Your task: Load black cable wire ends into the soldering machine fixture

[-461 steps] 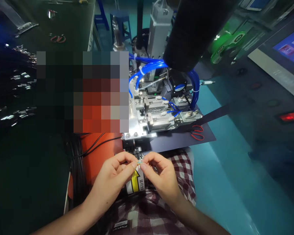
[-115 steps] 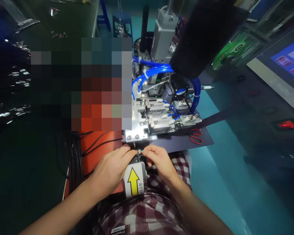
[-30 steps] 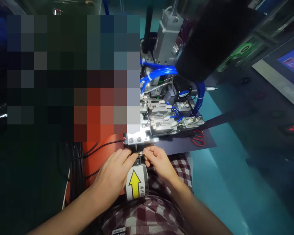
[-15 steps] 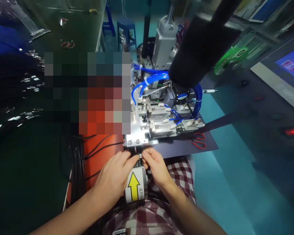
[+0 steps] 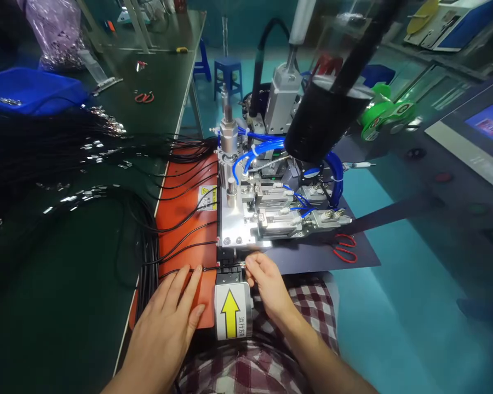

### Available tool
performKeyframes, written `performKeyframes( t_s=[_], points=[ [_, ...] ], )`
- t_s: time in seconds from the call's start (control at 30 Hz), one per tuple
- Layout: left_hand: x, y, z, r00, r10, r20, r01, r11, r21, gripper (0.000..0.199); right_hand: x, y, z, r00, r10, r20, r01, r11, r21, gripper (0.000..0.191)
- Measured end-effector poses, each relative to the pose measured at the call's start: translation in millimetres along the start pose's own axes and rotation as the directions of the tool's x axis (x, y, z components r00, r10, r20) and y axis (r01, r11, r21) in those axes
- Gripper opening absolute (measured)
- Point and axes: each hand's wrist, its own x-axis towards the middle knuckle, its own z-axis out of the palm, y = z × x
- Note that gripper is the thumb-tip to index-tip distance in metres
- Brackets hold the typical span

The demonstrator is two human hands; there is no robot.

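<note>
My left hand (image 5: 170,306) lies on the orange plate (image 5: 205,293) with its fingers spread. Its fingertips touch a thin black cable (image 5: 209,268) that runs right into a black holder (image 5: 229,269) on the machine. On the holder's far side, my right hand (image 5: 265,276) pinches the cable's small metal end (image 5: 242,265) between thumb and forefinger; fine detail of that end is hidden. Just below stands a guard with a yellow arrow (image 5: 230,314). More black cables (image 5: 189,246) cross the plate into the machine.
The machine (image 5: 234,224) with blue air tubes stands ahead. A black cylinder (image 5: 326,120) hangs over it. Red-handled scissors (image 5: 345,249) lie on the dark plate at right. Bundled cables (image 5: 145,273) and a blue tray (image 5: 33,90) are on the left table.
My left hand has moved left from the holder onto the orange plate, and its fingers have spread. My right hand stays by the cable's metal end. The view has shifted slightly.
</note>
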Motion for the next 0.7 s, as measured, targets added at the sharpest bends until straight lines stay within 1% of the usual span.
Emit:
performKeyframes(
  t_s=[0.1, 0.2, 0.37, 0.5, 0.57, 0.7],
  points=[
    [3.7, -2.5, 1.3, 1.000, 0.022, -0.017, -0.022, 1.000, 0.017, 0.049, 0.0, 0.4, -1.4, 1.000, 0.000, -0.008, 0.000, 1.000, -0.012, 0.037],
    [4.2, -2.5, 2.4, 0.999, 0.021, -0.032, -0.020, 0.999, 0.028, 0.049, -2.8, 2.6, -7.9, 1.000, 0.003, -0.023, -0.003, 1.000, -0.020, 0.038],
    [0.2, -1.6, 3.2, 0.999, 0.010, -0.050, -0.008, 0.999, 0.031, 0.050, -15.6, 7.1, -26.4, 0.993, -0.004, -0.115, 0.001, 1.000, -0.025, 0.037],
    [-0.9, -5.0, 6.6, 0.996, 0.009, -0.088, -0.004, 0.998, 0.060, 0.056, -24.5, 14.0, -36.5, 0.984, 0.051, -0.171, -0.052, 0.999, -0.001, 0.037],
    [6.4, -8.9, 11.2, 0.994, 0.004, -0.105, 0.005, 0.997, 0.078, 0.055, -24.9, 20.8, -39.2, 0.983, 0.085, -0.165, -0.085, 0.996, 0.006, 0.038],
    [34.4, -18.1, 21.0, 0.990, -0.061, -0.126, 0.069, 0.996, 0.064, 0.049, -18.5, 34.4, -40.8, 0.984, 0.122, -0.126, -0.125, 0.992, -0.010, 0.047]
  ],
)
